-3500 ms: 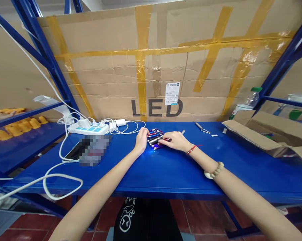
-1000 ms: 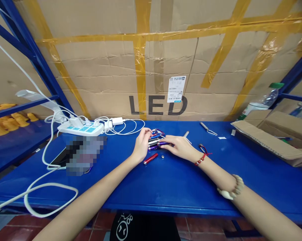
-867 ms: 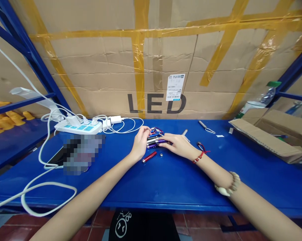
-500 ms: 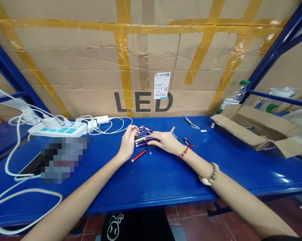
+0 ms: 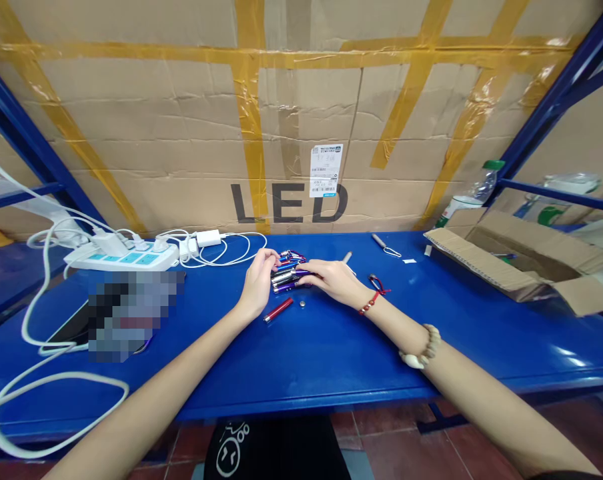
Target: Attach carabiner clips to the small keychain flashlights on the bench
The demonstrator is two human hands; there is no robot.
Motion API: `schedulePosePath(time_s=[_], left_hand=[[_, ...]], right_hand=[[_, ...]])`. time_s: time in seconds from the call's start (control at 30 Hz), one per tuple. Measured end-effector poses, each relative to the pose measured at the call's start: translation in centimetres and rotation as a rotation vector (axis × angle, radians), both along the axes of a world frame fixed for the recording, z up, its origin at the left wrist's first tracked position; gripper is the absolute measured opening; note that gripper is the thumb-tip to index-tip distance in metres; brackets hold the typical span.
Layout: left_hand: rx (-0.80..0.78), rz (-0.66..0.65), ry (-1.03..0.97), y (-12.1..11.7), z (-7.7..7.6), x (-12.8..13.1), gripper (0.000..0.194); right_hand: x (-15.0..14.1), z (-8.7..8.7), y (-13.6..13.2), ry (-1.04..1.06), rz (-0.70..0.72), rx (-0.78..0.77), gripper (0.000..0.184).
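A row of small metal tubes, like mini flashlights (image 5: 283, 278), lies on the blue table in silver, blue and purple. My left hand (image 5: 256, 285) stands cupped against their left ends, fingers loosely bent and nothing seen in its grasp. From the right, my right hand (image 5: 334, 280) reaches over the row, its thumb and fingers closed around a purple mini flashlight (image 5: 301, 273); its fingertips are partly hidden. Just in front lie a red mini flashlight (image 5: 278, 311) and a small round silver piece (image 5: 302, 304). Metal clips and cords (image 5: 292, 255) lie behind the row.
A grey tube with a wire loop (image 5: 385, 245) and a dark clip with red cord (image 5: 377, 283) lie to the right. An open cardboard box (image 5: 501, 283) and a bottle (image 5: 469, 193) stand beyond. On the left are a power strip (image 5: 126, 257) and white cables (image 5: 56, 377).
The view has shifted slightly. Both hands stay at the row of mini flashlights, with only slight movement of the right fingers.
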State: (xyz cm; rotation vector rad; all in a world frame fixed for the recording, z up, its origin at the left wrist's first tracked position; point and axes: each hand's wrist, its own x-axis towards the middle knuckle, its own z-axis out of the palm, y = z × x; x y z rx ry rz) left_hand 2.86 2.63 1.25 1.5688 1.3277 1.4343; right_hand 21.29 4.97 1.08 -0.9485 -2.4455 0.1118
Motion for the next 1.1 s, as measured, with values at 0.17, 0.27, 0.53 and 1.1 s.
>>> schedulePosePath(time_s=[0.17,0.27,0.53,1.1], left_hand=[[-0.002,-0.011,0.009,0.0,-0.1,-0.1,0.016],[0.003,-0.017,0.014,0.1,-0.2,-0.2,0.015],[0.01,-0.039,0.013,0.0,0.0,-0.2,0.014],[0.101,-0.115,0.771,-2.0,3.5,-1.2,0.039]], right_hand=[[0.0,-0.1,0.0,0.015,-0.016,0.005,0.031],[-0.1,-0.1,0.0,0.008,-0.018,0.005,0.03],[-0.2,-0.3,-0.1,0.019,-0.015,0.021,0.03],[-0.6,0.3,-1.0,-0.12,0.166,0.054,0.024]])
